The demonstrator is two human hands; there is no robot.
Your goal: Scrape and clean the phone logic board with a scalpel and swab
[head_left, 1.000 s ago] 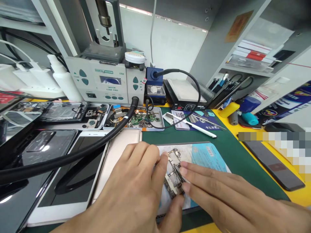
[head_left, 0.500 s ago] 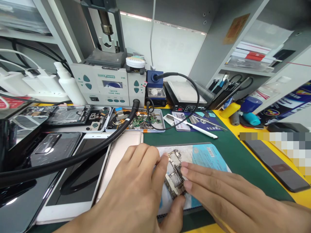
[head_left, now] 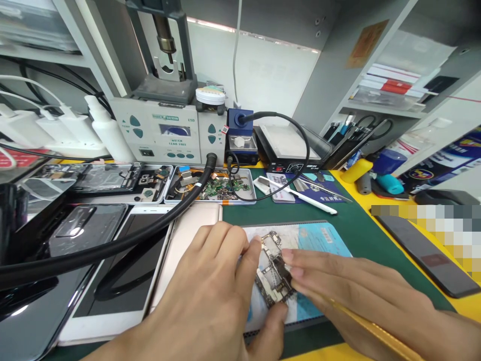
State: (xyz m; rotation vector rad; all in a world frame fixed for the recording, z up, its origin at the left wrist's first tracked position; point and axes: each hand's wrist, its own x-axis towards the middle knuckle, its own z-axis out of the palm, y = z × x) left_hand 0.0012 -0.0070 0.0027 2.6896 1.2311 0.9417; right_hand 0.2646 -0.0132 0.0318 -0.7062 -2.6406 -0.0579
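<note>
The left hand (head_left: 210, 296) pinches the circuit board (head_left: 273, 271) between thumb and fingers over the blue mat (head_left: 323, 240) on the near surface; the right hand (head_left: 356, 296), fingers flat and empty, presses its right edge; board bare, out of any phone

Matt green mat (head_left: 361, 235), glossy black glass phone (head_left: 428, 260), metal-shielded circuit board (head_left: 274, 273) (bare copper patches), rubbery hose (head_left: 112, 243)
</note>
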